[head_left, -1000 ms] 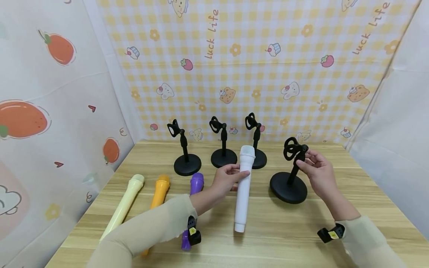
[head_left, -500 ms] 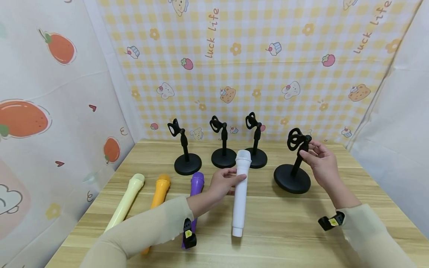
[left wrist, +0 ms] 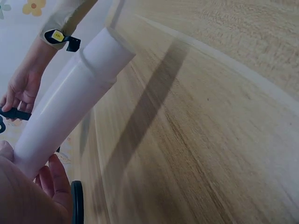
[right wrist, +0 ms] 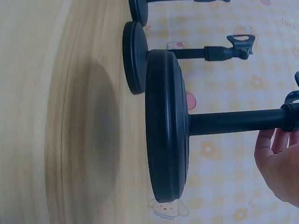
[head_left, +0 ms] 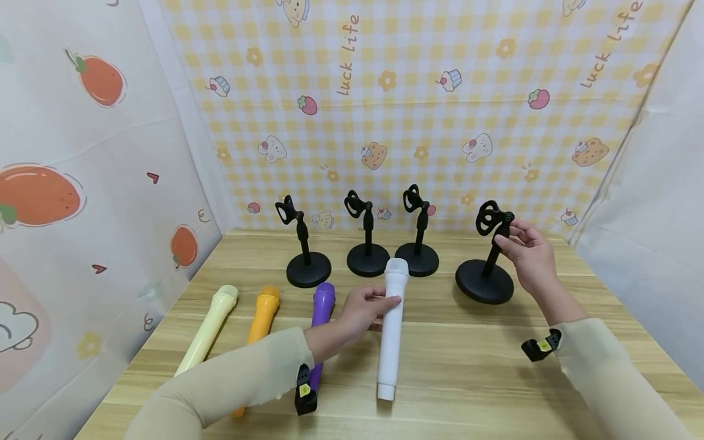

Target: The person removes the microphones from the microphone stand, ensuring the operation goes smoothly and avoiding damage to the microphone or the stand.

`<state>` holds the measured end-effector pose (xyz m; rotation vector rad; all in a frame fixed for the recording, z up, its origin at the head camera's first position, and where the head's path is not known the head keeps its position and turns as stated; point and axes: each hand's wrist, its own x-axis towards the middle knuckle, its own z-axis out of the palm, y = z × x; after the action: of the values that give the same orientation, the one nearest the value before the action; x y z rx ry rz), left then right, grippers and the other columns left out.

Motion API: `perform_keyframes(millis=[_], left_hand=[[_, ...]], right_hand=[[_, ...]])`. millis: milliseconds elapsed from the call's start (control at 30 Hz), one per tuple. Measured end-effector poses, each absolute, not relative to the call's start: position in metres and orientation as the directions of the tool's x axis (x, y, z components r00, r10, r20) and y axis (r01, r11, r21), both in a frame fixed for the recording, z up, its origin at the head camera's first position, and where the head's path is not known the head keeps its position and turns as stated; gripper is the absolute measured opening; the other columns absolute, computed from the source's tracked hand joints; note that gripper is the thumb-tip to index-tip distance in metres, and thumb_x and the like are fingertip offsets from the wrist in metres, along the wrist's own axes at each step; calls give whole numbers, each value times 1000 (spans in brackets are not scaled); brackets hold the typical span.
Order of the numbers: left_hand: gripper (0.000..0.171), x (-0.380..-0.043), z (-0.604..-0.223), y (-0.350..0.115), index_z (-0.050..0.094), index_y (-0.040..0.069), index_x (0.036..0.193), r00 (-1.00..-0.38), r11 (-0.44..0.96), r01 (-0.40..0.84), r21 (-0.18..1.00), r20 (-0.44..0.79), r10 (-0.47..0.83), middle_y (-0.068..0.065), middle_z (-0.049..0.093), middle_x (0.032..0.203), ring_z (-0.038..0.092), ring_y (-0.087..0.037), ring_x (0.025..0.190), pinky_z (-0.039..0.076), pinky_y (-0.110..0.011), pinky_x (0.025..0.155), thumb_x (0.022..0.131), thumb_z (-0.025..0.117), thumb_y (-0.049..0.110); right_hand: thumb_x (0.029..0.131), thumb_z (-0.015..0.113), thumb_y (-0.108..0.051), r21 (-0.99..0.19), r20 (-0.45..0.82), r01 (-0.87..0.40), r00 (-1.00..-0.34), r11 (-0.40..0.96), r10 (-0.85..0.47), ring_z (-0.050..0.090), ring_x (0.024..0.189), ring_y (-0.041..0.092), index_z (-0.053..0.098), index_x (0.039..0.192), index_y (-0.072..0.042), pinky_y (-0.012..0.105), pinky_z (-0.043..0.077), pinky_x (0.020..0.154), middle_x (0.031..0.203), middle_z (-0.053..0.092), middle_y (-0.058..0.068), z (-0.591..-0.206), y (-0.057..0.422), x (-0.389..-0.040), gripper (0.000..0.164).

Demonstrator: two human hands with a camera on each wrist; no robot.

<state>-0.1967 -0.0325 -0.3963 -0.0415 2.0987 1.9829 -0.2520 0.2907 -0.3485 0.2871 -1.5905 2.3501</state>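
Observation:
My left hand (head_left: 364, 313) grips a white microphone (head_left: 391, 342) around its upper body, head pointing to the back. In the left wrist view the white microphone (left wrist: 70, 100) slants above the table with its shadow beside it. My right hand (head_left: 530, 256) pinches the upper pole of a black microphone stand (head_left: 485, 281), just under its clip. The right wrist view shows that stand's round base (right wrist: 166, 126) raised off the wood, a shadow beneath it, and my right hand (right wrist: 282, 163) at the pole's upper end.
Three more black stands, a left one (head_left: 308, 269), a middle one (head_left: 367, 260) and a right one (head_left: 420, 261), stand along the back. Cream (head_left: 208, 330), orange (head_left: 263, 315) and purple (head_left: 323, 302) microphones lie at the left of the wooden table (head_left: 456, 391), partly behind my left arm.
My right hand has carried the black stand back and slightly right. My left hand has drawn the white microphone a little toward me and left. The other stands and microphones stay put.

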Motion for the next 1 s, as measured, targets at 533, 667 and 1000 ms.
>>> perform_keyframes(millis=[533,667,1000], left_hand=[[39,-189,-404,-36,67,3,110,-953,140,-230,963,-252,169,-9,65,96,64,-19,81,56,-33,62,84,78,30],[39,-189,-406,-38,67,3,109,-954,145,-229,963,-252,165,-9,65,96,64,-19,80,56,-33,61,84,78,30],[40,-190,-411,-43,67,2,111,-950,169,-248,954,-273,150,-9,65,95,65,-20,79,56,-32,59,85,78,30]], right_hand=[[85,70,7,-896,249,-303,-948,-325,197,62,81,9,61,110,-9,20,54,68,100,54,2,-346,299,-279,32],[84,71,6,-904,230,-287,-951,-317,204,62,81,8,60,111,-11,20,54,68,101,51,3,-349,300,-285,34],[83,71,8,-893,207,-271,-957,-360,205,63,77,8,59,108,-10,20,54,65,97,53,1,-355,301,-294,33]])
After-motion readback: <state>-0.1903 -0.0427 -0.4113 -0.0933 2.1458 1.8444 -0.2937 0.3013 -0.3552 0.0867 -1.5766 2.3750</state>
